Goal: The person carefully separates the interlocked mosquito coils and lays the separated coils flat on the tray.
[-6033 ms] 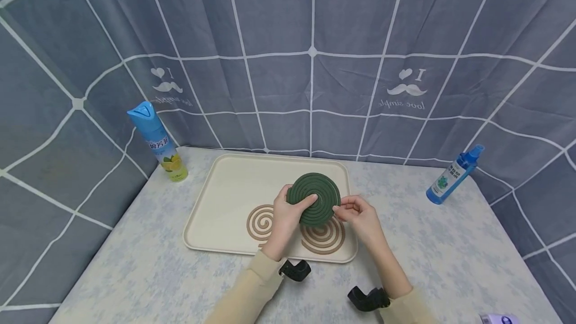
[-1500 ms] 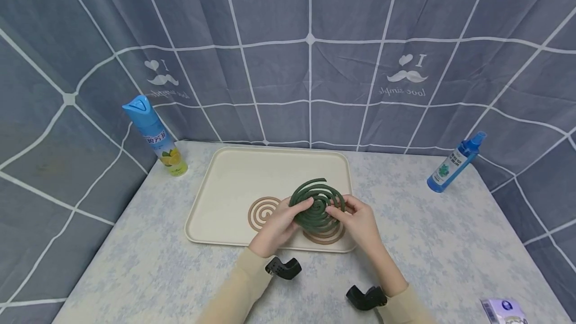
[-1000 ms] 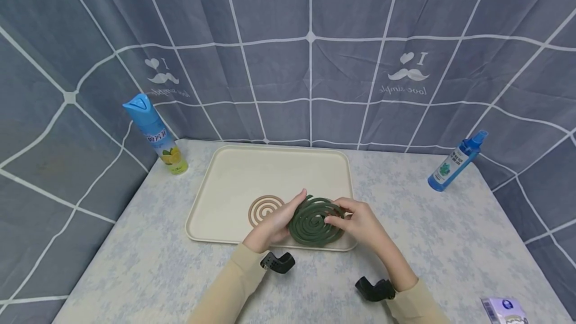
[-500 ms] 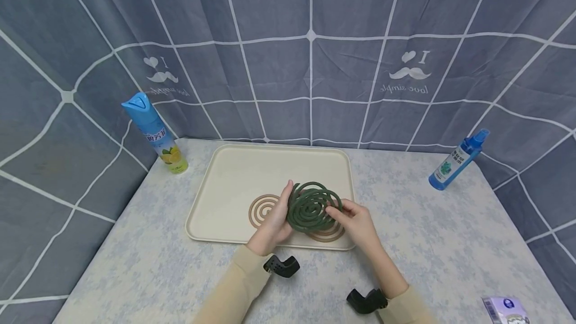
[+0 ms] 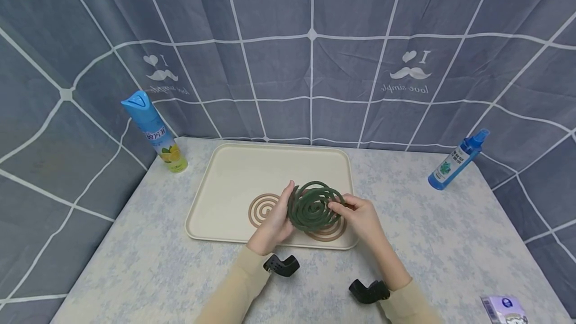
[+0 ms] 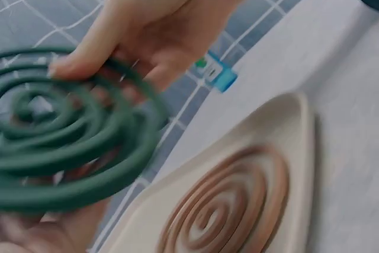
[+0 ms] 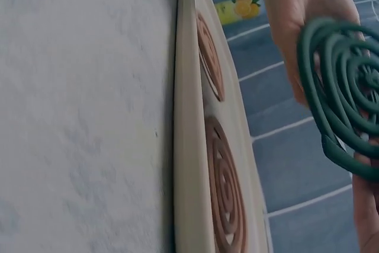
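Green mosquito coils [image 5: 310,209], their rings spread out of line with gaps between them, are held above the front right part of a cream tray [image 5: 252,171]. My left hand [image 5: 278,219] holds them at their left edge, thumb pointing up and fingers behind. On the other side my right hand [image 5: 363,218] pinches a ring, its thumb in front; the left wrist view shows this thumb lying on the green rings [image 6: 71,191]. Two brown coils lie in the tray: one at the left [image 5: 250,210], one partly hidden under the green ones [image 5: 326,239].
A blue and yellow spray can [image 5: 155,131] stands at the back left of the table. At the back right is a blue spray bottle [image 5: 454,164]. A purple packet [image 5: 504,309] lies at the front right corner. A grey checked curtain [image 5: 279,79] hangs behind.
The flat green disc of six seconds ago has loosened into spread rings. My left thumb has moved off its face to the left edge; my right fingers now pinch a ring.
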`<state>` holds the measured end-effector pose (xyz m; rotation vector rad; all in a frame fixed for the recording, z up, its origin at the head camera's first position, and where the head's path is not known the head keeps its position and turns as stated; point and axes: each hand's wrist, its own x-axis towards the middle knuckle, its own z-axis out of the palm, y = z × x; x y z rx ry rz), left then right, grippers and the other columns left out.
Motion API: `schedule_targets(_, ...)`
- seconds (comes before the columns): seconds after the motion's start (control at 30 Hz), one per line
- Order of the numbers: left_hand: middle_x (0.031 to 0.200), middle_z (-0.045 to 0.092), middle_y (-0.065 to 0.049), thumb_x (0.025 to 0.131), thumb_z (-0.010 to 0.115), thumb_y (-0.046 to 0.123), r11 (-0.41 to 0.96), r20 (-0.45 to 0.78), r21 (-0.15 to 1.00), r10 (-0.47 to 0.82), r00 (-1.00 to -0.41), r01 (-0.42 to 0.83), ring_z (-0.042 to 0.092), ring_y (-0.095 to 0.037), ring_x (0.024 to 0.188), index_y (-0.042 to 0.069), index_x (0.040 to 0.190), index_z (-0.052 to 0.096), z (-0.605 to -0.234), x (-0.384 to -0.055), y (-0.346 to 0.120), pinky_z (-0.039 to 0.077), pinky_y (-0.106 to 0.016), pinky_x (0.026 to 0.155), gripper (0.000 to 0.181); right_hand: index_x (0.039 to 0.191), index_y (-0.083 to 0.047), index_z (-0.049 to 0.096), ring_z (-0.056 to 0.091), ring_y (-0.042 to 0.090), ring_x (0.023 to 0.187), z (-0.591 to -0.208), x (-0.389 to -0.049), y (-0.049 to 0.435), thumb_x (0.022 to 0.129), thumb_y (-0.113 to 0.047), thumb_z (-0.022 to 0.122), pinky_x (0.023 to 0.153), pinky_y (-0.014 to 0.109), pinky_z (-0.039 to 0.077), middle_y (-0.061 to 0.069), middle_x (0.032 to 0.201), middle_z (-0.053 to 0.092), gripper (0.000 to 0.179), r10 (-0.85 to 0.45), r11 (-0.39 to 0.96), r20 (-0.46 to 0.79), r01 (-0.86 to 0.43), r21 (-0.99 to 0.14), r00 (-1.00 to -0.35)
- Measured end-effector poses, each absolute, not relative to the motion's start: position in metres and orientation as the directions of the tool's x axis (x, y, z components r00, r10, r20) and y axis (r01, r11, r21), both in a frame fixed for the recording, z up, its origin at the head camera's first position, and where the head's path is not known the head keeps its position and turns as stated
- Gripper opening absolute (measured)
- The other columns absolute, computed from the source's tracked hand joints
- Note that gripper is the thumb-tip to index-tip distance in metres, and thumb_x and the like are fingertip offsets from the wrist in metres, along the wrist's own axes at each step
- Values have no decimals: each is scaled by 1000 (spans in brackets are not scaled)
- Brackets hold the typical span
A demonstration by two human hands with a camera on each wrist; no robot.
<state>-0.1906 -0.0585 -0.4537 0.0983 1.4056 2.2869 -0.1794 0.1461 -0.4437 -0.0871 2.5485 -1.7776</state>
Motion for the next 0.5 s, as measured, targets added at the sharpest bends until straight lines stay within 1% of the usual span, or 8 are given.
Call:
schedule_targets(0.07,91,67,14,104,24,57,-304,-204,881,446,-871,-362,67,4,86,20,101,59,-451,-192,-64,55,-14,81,50,90,-6,77,59,3,78,-443,-180,149,86,-22,77,70,20,52,-1,84,72,16,-142,358,51,-99,-928,-989)
schedule_targets(0.13,88,68,13,103,30,56,-204,-248,903,474,-845,-380,67,3,82,16,105,61,-448,-193,-69,56,-15,78,51,90,-10,79,61,3,81,-442,-180,152,85,-21,77,73,21,54,0,88,73,12,-234,372,104,-188,-909,-967)
schedule_targets(0.23,88,68,10,102,37,55,-49,-309,921,514,-800,-387,67,1,79,8,115,61,-446,-195,-74,57,-18,77,54,91,-14,79,58,3,74,-439,-179,154,84,-20,77,68,22,54,-1,86,72,9,-362,396,178,-323,-859,-915)
schedule_targets(0.27,88,68,10,102,38,54,-12,-318,924,533,-784,-382,67,1,79,5,118,61,-446,-195,-75,57,-18,76,56,91,-15,78,57,2,73,-438,-179,154,84,-20,77,66,22,53,-2,85,71,9,-393,408,196,-361,-838,-899)
schedule_targets(0.33,87,68,9,103,38,52,20,-324,926,556,-765,-378,67,0,78,2,122,60,-447,-195,-76,57,-19,75,58,90,-16,77,55,1,70,-436,-178,153,83,-19,77,64,22,53,-4,83,69,7,-432,423,216,-408,-809,-875)
schedule_targets(0.4,86,68,9,104,36,49,15,-311,929,571,-760,-369,67,1,77,0,123,57,-449,-196,-76,57,-18,74,56,90,-15,77,57,0,73,-436,-178,153,83,-18,77,67,22,54,-4,85,70,8,-429,435,213,-407,-803,-878)
schedule_targets(0.5,84,67,11,105,35,48,-31,-289,932,541,-790,-362,67,2,75,3,119,55,-450,-194,-75,57,-16,72,51,92,-14,76,62,2,80,-437,-177,152,85,-21,77,71,23,56,-1,89,73,10,-364,439,159,-320,-840,-918)
